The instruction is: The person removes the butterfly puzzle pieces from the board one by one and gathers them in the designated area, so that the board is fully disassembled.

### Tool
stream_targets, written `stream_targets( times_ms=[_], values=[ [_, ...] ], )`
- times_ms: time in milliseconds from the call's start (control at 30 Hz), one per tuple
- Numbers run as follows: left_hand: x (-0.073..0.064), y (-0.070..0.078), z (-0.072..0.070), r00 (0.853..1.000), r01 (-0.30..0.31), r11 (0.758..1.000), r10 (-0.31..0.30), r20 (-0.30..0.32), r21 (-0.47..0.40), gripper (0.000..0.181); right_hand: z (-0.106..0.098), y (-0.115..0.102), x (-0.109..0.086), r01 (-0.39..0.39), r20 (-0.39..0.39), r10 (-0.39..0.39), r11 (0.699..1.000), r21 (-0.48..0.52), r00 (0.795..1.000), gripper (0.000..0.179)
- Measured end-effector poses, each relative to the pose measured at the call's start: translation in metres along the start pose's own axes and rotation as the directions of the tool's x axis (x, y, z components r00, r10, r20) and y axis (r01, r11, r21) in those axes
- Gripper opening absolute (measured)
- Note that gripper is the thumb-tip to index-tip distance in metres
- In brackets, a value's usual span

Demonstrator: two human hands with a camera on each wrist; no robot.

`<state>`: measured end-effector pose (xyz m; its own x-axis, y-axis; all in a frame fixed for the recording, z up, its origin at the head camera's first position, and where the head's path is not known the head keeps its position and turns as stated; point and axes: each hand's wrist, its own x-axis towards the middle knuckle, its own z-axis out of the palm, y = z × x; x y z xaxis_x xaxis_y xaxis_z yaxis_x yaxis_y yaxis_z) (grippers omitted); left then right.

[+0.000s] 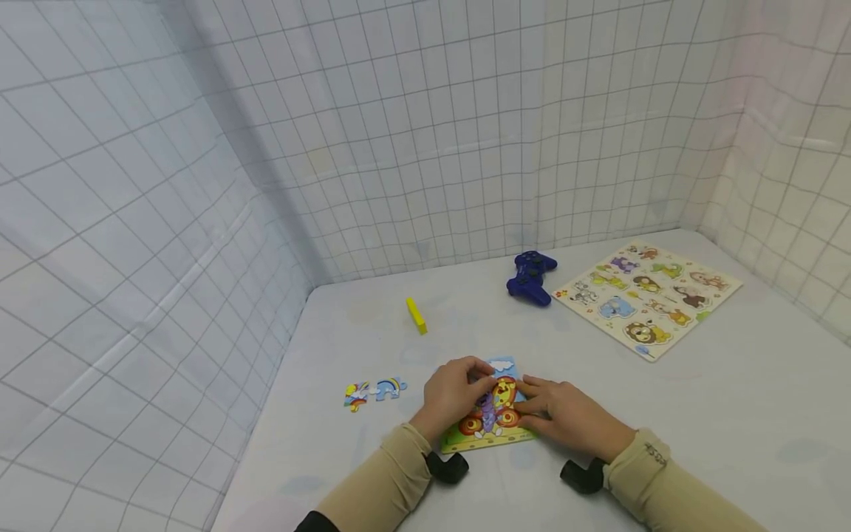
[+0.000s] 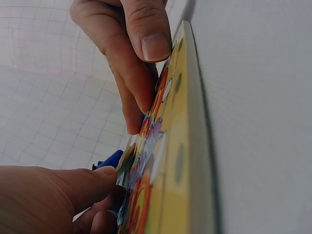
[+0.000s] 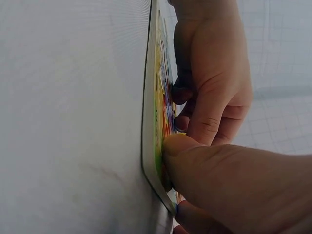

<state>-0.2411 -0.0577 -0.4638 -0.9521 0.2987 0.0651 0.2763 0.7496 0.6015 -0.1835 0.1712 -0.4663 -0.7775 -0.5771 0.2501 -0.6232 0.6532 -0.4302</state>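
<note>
A small butterfly jigsaw puzzle [image 1: 489, 436], with a thick pale-edged tray, lies flat on the table under both hands. My left hand [image 1: 453, 391] is over its upper left part; in the left wrist view its thumb and fingers pinch a tilted puzzle piece [image 2: 127, 157] at the puzzle's surface. From the right, my right hand [image 1: 573, 414] rests its outstretched fingers and thumb on the puzzle's right side. In the right wrist view the right thumb [image 3: 181, 145] presses near the tray's edge. The hands cover parts of the picture.
Loose rainbow puzzle pieces [image 1: 388, 387] lie left of the puzzle. Farther back are a yellow stick-like block [image 1: 416, 315] and a dark blue game controller [image 1: 530, 277]. An animal puzzle board [image 1: 645, 295] lies at the back right. Gridded white sheets [image 1: 425, 133] wall the table.
</note>
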Motion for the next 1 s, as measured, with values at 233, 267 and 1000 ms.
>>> stream_targets(
  times_ms=[233,267,1000],
  values=[
    [-0.001,-0.002,-0.003,0.999,0.021,0.995,-0.024,-0.027,-0.101,0.015,0.0,0.001,0.0,0.016,-0.01,-0.016,1.0,-0.005,1.0,0.027],
    [-0.001,-0.002,-0.003,0.999,0.019,0.992,-0.024,-0.033,-0.127,0.015,0.0,0.0,0.0,0.016,-0.011,-0.016,1.0,-0.003,1.0,0.027],
    [-0.002,-0.012,-0.009,0.995,-0.008,0.91,-0.033,-0.092,-0.414,0.018,0.0,0.001,-0.001,0.0,0.01,0.0,1.0,0.009,1.0,0.028]
  ],
)
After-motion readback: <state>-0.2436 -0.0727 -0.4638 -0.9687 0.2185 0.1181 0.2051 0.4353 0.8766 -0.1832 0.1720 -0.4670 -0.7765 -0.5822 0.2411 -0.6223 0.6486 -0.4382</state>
